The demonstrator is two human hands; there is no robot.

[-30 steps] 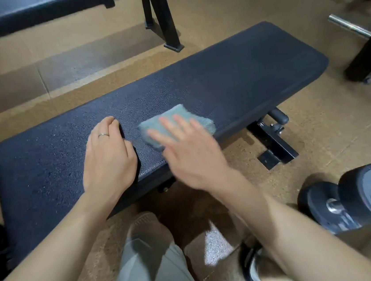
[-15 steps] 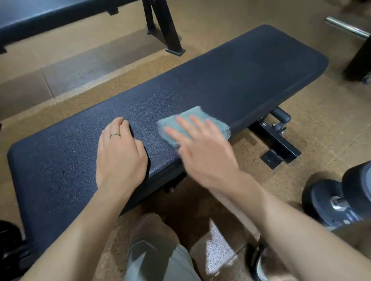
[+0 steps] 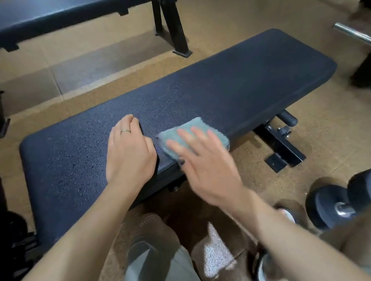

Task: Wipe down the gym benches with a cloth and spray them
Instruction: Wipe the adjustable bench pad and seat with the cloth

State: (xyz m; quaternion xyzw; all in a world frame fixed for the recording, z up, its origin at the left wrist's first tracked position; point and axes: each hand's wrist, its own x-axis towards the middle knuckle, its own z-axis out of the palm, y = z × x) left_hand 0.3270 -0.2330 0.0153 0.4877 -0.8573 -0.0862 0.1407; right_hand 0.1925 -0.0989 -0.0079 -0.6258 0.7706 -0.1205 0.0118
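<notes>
Bench (image 3: 231, 88): I see a dark pad running from near left to far right, speckled with droplets on its left part.
Cloth (image 3: 198, 128): teal, folded, flat on the pad at its near edge, about mid-length.
Right hand (image 3: 208, 167): my fingers lie spread flat on the cloth, pressing it down; blurred.
Left hand (image 3: 129, 156): palm down on the pad just left of the cloth, fingers curled under, holding nothing; ring on one finger.
Second bench (image 3: 50, 14): far left.
Dumbbell (image 3: 357, 197): on the floor, near right.
Spray: I cannot tell where.
</notes>
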